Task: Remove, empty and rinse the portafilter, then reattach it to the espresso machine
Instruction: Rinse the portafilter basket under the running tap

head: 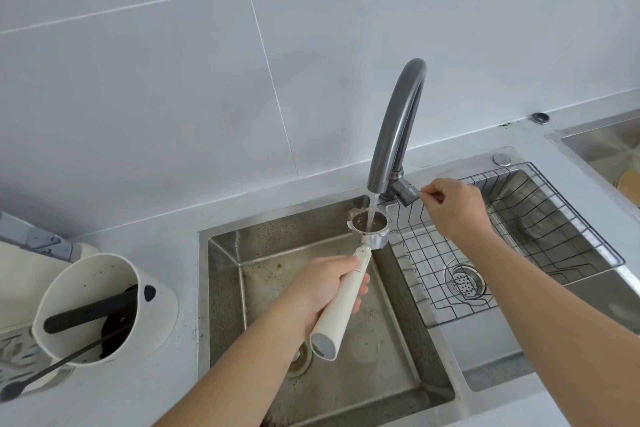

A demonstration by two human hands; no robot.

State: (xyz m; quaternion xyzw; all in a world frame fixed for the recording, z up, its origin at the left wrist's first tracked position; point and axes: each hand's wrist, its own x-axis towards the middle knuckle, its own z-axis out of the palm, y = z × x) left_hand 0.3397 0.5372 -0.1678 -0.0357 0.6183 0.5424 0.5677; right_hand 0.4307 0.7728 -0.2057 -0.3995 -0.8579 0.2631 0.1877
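Observation:
My left hand (320, 289) grips the white handle of the portafilter (341, 308) over the steel sink (221, 274). Its metal basket (367, 225) sits straight under the grey faucet (394, 135), and a stream of water runs into it. Dark coffee residue shows inside the basket. My right hand (455, 210) pinches the thin faucet lever (420, 195) just right of the spout base. The espresso machine is out of view.
A white knock box (104, 305) with a black bar and dark coffee grounds stands on the counter at left, with a black brush leaning against it. A wire rack (512, 246) sits over the right sink basin with its drain strainer (465, 282). Tiled wall rises behind.

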